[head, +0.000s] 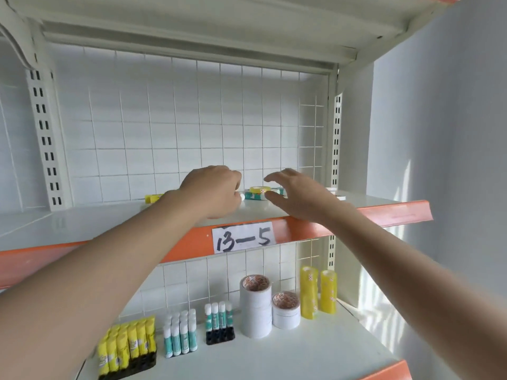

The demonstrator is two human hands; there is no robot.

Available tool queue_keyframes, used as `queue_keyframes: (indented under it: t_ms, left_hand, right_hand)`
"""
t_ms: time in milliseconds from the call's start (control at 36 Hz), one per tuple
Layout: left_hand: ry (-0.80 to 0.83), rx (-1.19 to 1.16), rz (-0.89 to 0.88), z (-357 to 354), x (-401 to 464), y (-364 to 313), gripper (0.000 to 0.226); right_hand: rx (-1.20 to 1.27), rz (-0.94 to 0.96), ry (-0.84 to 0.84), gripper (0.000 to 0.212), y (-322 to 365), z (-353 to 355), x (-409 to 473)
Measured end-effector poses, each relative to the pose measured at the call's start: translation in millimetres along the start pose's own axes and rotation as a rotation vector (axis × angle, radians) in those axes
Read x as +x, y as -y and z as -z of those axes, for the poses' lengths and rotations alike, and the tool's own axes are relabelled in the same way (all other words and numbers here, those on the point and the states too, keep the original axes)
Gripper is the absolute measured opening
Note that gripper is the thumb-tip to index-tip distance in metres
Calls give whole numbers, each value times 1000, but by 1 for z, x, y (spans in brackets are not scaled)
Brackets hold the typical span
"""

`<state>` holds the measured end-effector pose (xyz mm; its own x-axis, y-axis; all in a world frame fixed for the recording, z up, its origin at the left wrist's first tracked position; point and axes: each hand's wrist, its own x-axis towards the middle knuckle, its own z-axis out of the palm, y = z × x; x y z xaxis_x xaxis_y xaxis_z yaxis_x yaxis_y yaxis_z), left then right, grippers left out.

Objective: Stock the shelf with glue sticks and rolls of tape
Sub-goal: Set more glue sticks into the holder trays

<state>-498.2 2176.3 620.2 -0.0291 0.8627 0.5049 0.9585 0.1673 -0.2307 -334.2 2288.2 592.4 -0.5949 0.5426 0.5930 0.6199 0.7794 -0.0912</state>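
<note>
Upper shelf (82, 223): smooth white metal with an orange front lip; bare surface runs wide to the left of the hands.
Left hand (216, 192): fingers curled down by a white-capped teal glue stick (253, 196) lying flat near the back; whether it grips the stick, I cannot tell.
Right hand (295, 193): fingers spread and relaxed, holding nothing, hovering just above the shelf beside a yellow tape roll (260, 189).
Yellow glue stick (153, 198): lying flat, left of the left wrist.
Label (243, 237): white paper on the lip, handwritten "13-5".
Lower shelf (315, 352): upright yellow glue sticks (127, 346), teal glue sticks (179, 337), stacked white tape rolls (255, 308), glossy yellow tape stacks (318, 292).
Back panel (192, 127): white wire grid.
</note>
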Motion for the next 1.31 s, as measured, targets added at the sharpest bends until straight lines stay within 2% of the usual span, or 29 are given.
queue_keyframes:
  t_ms: [167, 333, 528, 611, 694, 861, 1083, 1194, 1306]
  left_hand:
    - [134, 136, -50, -26, 60, 0, 26]
    - [351, 216, -92, -46, 102, 8, 42]
    - [452, 263, -22, -68, 125, 15, 52]
    - [503, 241, -27, -71, 129, 13, 55]
    - [476, 224, -77, -71, 131, 12, 52]
    - [418, 177, -197, -72, 133, 11, 31]
    - [404, 115, -266, -70, 127, 16, 25]
    - [271, -10, -239, -60, 121, 15, 19]
    - [145, -115, -125, -48, 112, 20, 20]
  right_hand:
    - [-189, 82, 308, 53, -27, -14, 63]
    - [-327, 48, 436, 57, -48, -31, 101]
    - [-281, 90, 517, 56, -55, -42, 109]
    - [-304, 105, 489, 54, -57, -41, 107]
    - [-275, 118, 459, 47, -57, -39, 107]
    - [-243, 105, 441, 30, -64, -38, 106]
    - [-174, 75, 447, 31, -66, -38, 104]
    - [-148, 79, 435, 34, -66, -39, 103]
    - [-161, 99, 408, 22, -64, -39, 103]
